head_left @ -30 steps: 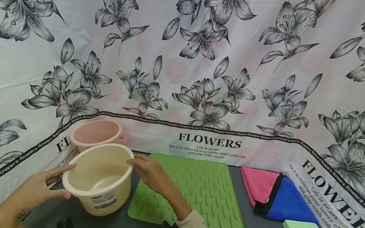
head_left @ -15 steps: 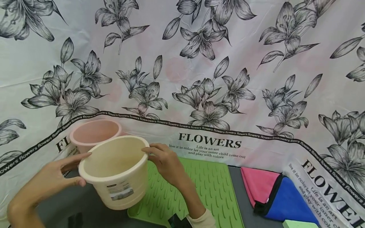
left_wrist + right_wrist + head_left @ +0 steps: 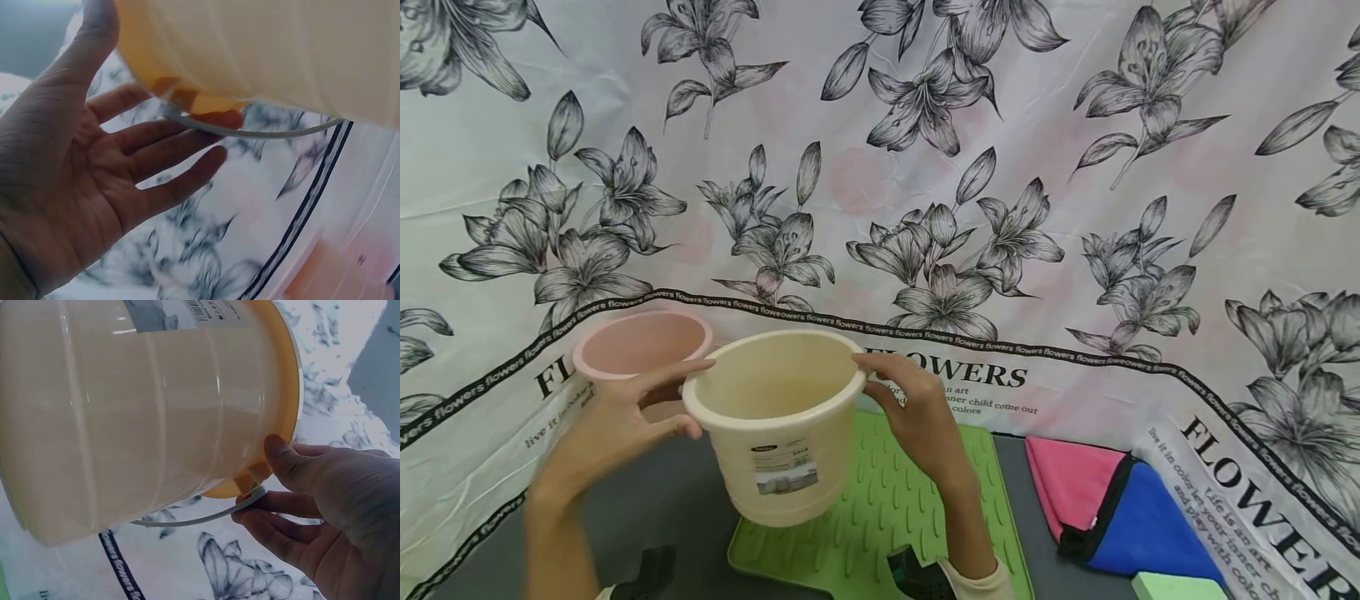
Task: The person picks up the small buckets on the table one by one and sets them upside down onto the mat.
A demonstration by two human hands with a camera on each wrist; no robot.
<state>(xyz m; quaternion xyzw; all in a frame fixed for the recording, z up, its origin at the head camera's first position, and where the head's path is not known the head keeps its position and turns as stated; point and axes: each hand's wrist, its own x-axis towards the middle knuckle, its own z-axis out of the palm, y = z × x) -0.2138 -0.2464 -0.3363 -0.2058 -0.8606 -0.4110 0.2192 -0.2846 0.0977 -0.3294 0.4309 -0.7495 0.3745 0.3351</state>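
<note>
A cream plastic bucket with a paper label hangs above the left part of a green ridged mat. My left hand pinches its rim at the left, with the thumb in front. At the opposite side my right hand grips the rim between thumb and fingers. In the right wrist view, the fingers lie by the end of the thin bucket handle. The left wrist view shows the other fingers of the left hand spread loosely beneath the rim.
Behind at the left stands a pink bucket, partly covered by the left hand. A folded pink and blue cloth lies right of the mat, near a pale green block. Flower-printed sheeting backs the dark table.
Both hands have carried the cream bucket up and to the right, from the dark table beside the mat to above it. The pink bucket, mat and cloth have stayed in place.
</note>
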